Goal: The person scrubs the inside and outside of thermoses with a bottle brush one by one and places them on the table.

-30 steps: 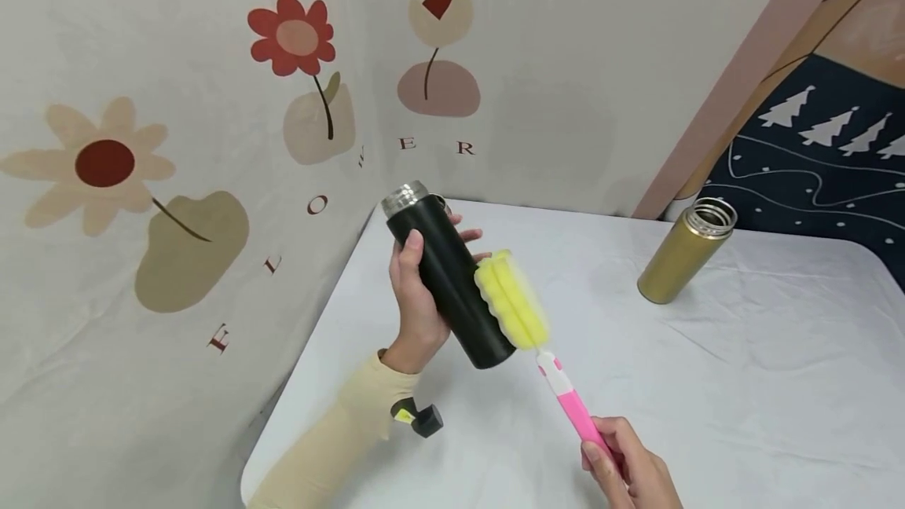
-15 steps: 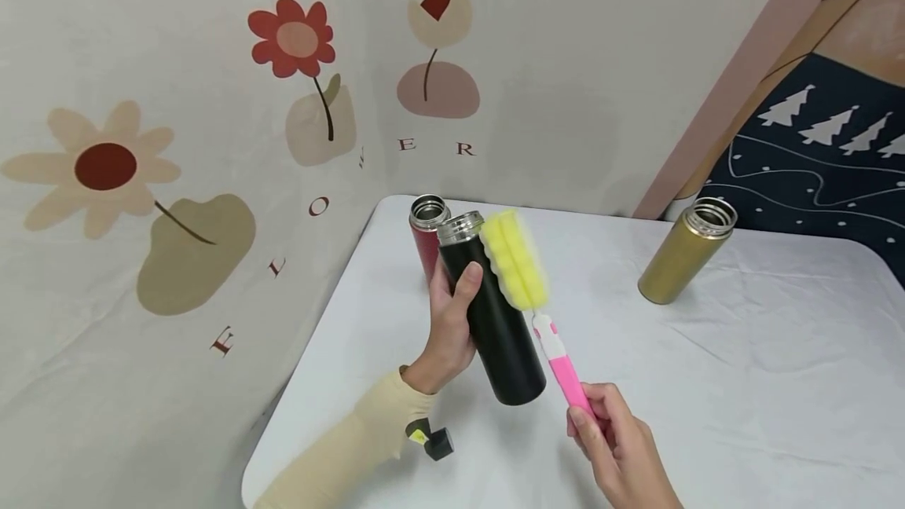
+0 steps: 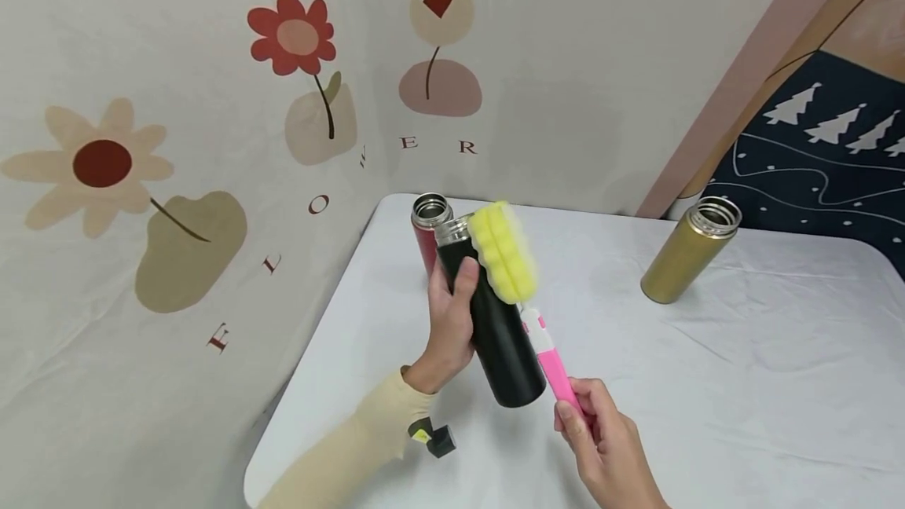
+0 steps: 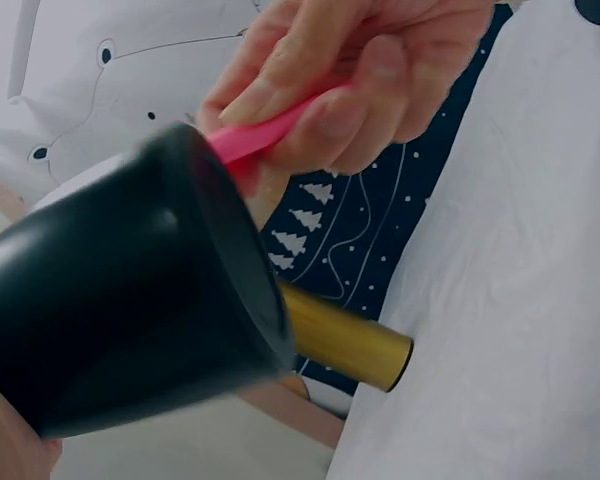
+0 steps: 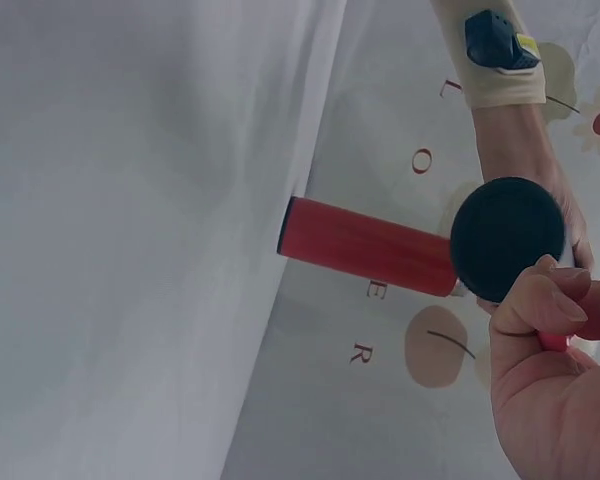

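Observation:
My left hand (image 3: pixel 449 319) grips a black flask (image 3: pixel 491 320) around its upper body and holds it tilted above the table, its steel mouth up and to the left. My right hand (image 3: pixel 601 442) holds the pink handle (image 3: pixel 555 368) of a bottle brush. Its yellow sponge head (image 3: pixel 502 251) lies against the flask's side just below the mouth. The left wrist view shows the flask's base (image 4: pixel 130 300) with the right hand (image 4: pixel 350 75) pinching the pink handle behind it. The right wrist view shows the flask's round bottom (image 5: pixel 507 238).
A red flask (image 3: pixel 427 231) stands open behind the black one near the table's back left corner. A gold flask (image 3: pixel 689 251) stands open at the back right. A white cloth covers the table (image 3: pixel 707 383). A flower-printed curtain hangs on the left.
The black flask has moved right and turned more upright, uncovering the red flask. The sponge head has slid up from the flask's lower body to just under its mouth.

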The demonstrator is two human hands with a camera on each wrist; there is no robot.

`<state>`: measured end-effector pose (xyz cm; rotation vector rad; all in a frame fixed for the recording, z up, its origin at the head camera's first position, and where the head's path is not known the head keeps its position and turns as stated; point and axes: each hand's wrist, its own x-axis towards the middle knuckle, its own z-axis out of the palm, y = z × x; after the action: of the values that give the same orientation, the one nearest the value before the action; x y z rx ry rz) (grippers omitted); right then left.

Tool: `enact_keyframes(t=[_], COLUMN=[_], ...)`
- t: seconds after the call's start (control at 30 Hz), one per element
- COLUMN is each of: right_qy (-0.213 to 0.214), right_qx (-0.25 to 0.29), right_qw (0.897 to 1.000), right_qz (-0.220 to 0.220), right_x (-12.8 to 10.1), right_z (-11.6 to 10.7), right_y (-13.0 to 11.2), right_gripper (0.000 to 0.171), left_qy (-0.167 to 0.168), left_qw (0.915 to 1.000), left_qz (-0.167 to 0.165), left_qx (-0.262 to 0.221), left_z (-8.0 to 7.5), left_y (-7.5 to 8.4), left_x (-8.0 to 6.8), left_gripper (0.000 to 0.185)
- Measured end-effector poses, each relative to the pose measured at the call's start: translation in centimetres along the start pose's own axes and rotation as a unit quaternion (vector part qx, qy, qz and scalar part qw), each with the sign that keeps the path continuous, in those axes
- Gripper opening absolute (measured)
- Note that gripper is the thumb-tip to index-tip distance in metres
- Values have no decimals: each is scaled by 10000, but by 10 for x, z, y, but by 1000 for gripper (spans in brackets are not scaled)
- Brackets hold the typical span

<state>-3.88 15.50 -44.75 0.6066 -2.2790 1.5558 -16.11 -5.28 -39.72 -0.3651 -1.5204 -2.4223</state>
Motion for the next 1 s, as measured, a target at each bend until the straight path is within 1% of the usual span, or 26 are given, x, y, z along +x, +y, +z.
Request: enact_keyframes(t=[0.1, 0.17, 0.23, 0.33, 0.4, 0.47, 0.57, 0.73, 0.8, 0.87, 0.93, 1.0], right_qy=[17, 7, -42, -96, -77, -26, 60, 138, 154, 154, 130, 80], right_qx=[74, 66, 43, -82, -195, -285, -406, -669, -726, -745, -682, -584], right_qw=[10000, 10000, 9998, 9966, 9924, 9902, 9900, 9901, 9903, 9903, 9906, 9908], right_qz=[-17, -47, 196, 808, 1209, 1365, 1348, 1230, 1174, 1159, 1176, 1222], right_x=[-6, -10, -15, -26, -33, -40, -50, -61, -63, -62, -60, -57], right_z=[0, -1, -3, -5, -6, -8, -10, -16, -18, -19, -20, -20], right_y=[0, 1, -1, -4, -6, -6, -3, 0, 1, 2, 1, 1], right_gripper=[41, 41, 39, 33, 31, 30, 32, 38, 40, 40, 38, 35], left_qy=[-1, 31, 33, -21, -72, -66, 59, 255, 281, 291, 256, 190], left_qw=[9999, 9995, 9988, 9975, 9966, 9959, 9949, 9907, 9888, 9883, 9887, 9899], left_qz=[152, 313, 424, 523, 561, 605, 730, 1081, 1212, 1302, 1337, 1304], left_qx=[6, -80, -250, -481, -606, -664, -699, -787, -827, -743, -630, -524], left_z=[-4, -9, -13, -18, -20, -22, -24, -25, -24, -22, -19, -15], left_y=[3, 6, 11, 18, 22, 25, 28, 35, 35, 35, 33, 30], left_x=[4, 7, 12, 19, 23, 26, 29, 32, 33, 34, 32, 29], left_gripper=[84, 81, 72, 57, 54, 54, 52, 49, 50, 51, 53, 54])
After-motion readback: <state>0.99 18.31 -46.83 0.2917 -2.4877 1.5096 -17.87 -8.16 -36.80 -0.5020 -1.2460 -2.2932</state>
